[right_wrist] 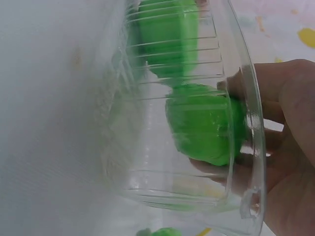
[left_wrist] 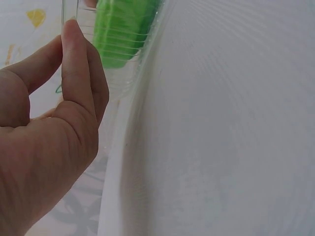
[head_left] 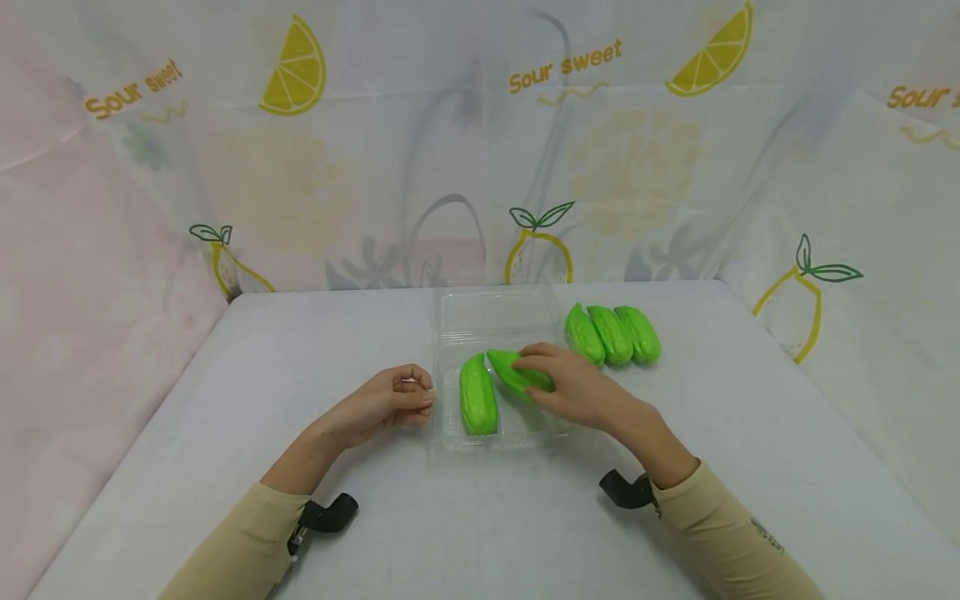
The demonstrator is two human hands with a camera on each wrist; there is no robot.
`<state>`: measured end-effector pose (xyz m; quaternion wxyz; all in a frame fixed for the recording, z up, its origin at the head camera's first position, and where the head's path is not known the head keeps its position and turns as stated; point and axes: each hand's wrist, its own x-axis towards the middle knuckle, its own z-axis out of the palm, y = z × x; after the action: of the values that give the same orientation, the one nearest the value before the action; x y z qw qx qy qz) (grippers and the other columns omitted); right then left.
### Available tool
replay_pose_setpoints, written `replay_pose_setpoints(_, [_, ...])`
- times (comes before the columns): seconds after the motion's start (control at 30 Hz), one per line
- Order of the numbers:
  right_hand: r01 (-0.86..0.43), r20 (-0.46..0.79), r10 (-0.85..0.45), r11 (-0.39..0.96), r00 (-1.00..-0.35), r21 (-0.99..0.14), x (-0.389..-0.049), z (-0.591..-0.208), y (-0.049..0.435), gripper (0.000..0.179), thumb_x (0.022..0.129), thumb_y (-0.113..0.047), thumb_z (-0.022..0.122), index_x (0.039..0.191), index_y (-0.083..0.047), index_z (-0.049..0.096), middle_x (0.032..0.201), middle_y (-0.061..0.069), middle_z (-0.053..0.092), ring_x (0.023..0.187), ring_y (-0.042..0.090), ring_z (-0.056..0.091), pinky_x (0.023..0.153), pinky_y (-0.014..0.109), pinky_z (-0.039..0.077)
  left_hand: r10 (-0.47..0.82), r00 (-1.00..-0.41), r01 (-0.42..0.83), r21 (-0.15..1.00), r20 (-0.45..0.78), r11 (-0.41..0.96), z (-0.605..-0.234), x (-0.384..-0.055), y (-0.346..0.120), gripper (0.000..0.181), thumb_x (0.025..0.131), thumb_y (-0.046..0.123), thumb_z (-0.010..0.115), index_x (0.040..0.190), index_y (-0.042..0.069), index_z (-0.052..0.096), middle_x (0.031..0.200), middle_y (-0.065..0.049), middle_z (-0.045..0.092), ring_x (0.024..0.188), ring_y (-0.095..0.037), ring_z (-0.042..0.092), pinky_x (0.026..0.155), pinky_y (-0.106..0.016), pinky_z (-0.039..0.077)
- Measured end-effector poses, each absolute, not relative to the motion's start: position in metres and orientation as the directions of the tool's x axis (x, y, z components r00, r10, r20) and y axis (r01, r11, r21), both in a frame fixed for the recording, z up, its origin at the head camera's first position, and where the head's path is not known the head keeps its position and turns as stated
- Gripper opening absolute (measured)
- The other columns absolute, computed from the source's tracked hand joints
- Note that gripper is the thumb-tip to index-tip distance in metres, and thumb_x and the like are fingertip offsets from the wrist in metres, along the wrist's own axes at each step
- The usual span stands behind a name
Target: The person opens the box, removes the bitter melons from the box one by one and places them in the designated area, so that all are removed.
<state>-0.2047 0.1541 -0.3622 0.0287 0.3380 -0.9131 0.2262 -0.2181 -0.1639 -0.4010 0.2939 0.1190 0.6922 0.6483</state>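
Note:
A clear plastic clamshell box lies with its lid folded back. My left hand pinches the left rim of that box between thumb and fingers, as the left wrist view also shows. Inside, on the left, lies one glossy green ridged toy vegetable with a pointed end. My right hand grips a second green toy vegetable, held slanted over the box's right part, its tip close to the first one. Through the clear wall in the right wrist view, the fingers curl round this second green piece.
Several more green toy vegetables lie side by side to the right of the box lid. A white cloth covers the table. Behind it hangs a curtain printed with lemons.

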Motion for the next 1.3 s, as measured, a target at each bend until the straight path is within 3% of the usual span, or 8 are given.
replay_pose_setpoints(0.7, [-0.621, 0.286, -0.552, 0.686, -0.783, -0.378, -0.210, -0.350, 0.172, 0.034, 0.091, -0.011, 0.069, 0.124, -0.005, 0.067, 0.133, 0.016, 0.063, 0.120, 0.033, 0.062, 0.097, 0.046, 0.056, 0.548, -0.796, -0.217, 0.967, -0.256, 0.136, -0.402, -0.219, -0.163, 0.025, 0.097, 0.014, 0.065, 0.111, 0.003, 0.046, 0.085, 0.000, 0.060, 0.078, -0.007, 0.063, 0.072, -0.018, 0.060])
replay_pose_setpoints(1.13, [-0.591, 0.296, -0.512, 0.698, -0.806, -0.404, -0.216, -0.345, 0.184, 0.034, 0.091, -0.008, 0.068, 0.125, -0.004, 0.066, 0.133, 0.016, 0.062, 0.123, 0.035, 0.060, 0.099, 0.048, 0.055, 0.543, -0.801, -0.206, 0.967, -0.253, 0.147, -0.403, -0.219, -0.164, 0.025, 0.097, 0.015, 0.064, 0.112, 0.004, 0.046, 0.087, -0.001, 0.060, 0.080, -0.008, 0.064, 0.073, -0.018, 0.060])
replay_pose_setpoints(1.3, [-0.566, 0.302, -0.478, 0.700, -0.824, -0.435, -0.220, -0.342, 0.192, 0.036, 0.090, -0.007, 0.069, 0.126, -0.001, 0.065, 0.134, 0.018, 0.061, 0.131, 0.039, 0.053, 0.106, 0.052, 0.049, 0.544, -0.800, -0.206, 0.967, -0.254, 0.149, -0.403, -0.219, -0.164, 0.025, 0.097, 0.015, 0.064, 0.111, 0.004, 0.047, 0.087, -0.001, 0.061, 0.080, -0.008, 0.064, 0.072, -0.017, 0.060])
